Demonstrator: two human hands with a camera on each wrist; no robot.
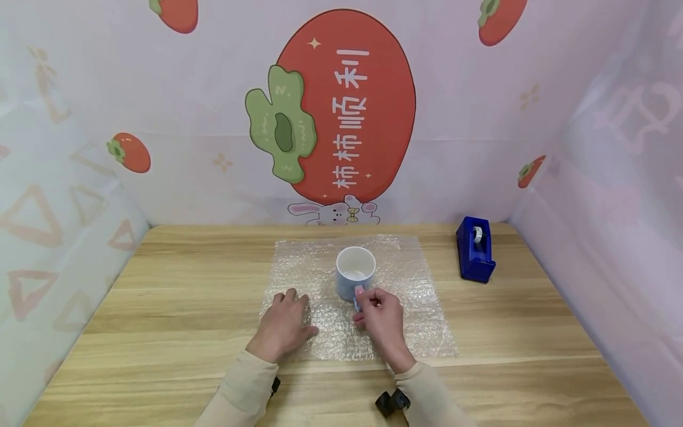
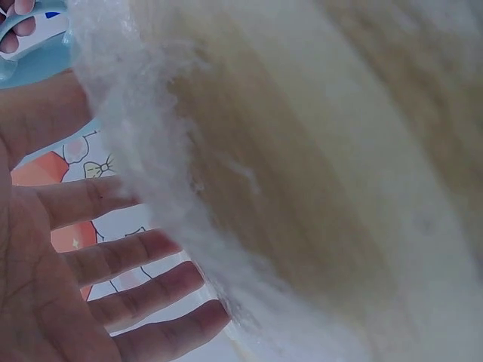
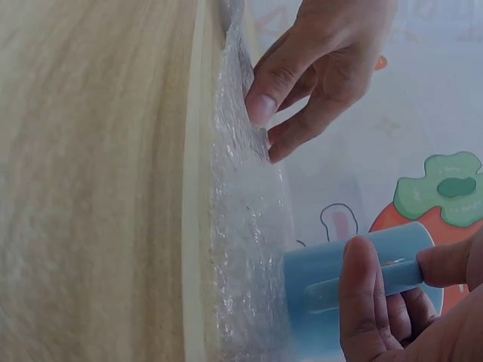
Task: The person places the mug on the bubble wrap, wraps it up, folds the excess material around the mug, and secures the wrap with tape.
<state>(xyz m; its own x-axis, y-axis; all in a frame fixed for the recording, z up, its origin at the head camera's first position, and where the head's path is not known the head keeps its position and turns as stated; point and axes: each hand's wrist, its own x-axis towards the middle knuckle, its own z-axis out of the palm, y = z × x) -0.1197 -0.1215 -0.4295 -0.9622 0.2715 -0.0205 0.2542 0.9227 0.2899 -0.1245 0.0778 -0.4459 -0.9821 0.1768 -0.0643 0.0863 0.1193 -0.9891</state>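
Zero folds cover the light-blue cylindrical mug [image 1: 346,288] standing on clear plastic bubble wrap [image 1: 415,296] — right hand [image 1: 383,314] pinches its handle [image 3: 323,296], left hand [image 1: 283,323], fingers loose, touches the wrap — blue tape dispenser [image 1: 476,265] untouched

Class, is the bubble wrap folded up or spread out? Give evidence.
Spread out: the bubble wrap lies as a broad sheet on the table, extending past the mug on both sides.

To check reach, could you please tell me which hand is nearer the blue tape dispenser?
Right. The right hand holds the mug, left of the blue tape dispenser; the left hand is farther left, at the clear wrap.
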